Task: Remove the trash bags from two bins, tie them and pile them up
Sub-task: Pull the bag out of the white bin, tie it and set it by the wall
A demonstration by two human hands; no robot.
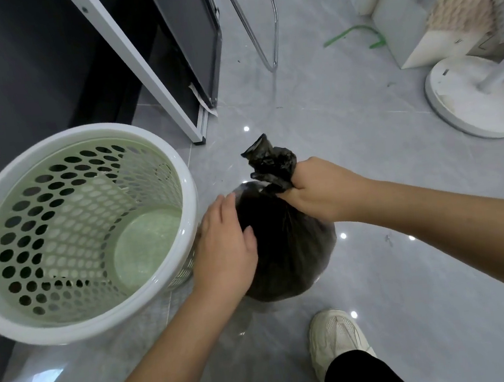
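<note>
I am looking down at a grey tiled floor (345, 111) with free room ahead and to the right of the work. On the left, the white rim of the bin (187, 179) is standing close against the trash bag (288, 249), and whether the two are touching I cannot quite tell. Behind the bin, a white frame leg (149, 73) and a dark panel are closing off that side; a chrome chair leg (270, 31) is running down further back. A round white stand base (461, 110) is sitting well apart on the right.

The black bag is sitting on the floor just ahead of my pale shoe (336, 338). My right hand (316, 189) is gripping its gathered neck in a fist, with the loose top sticking out above. My left hand (225, 247) is resting with straight fingers on the bag's left side, between bag and bin.

Small marks on the white boxes (416, 49) at the back are showing too tiny to read.
</note>
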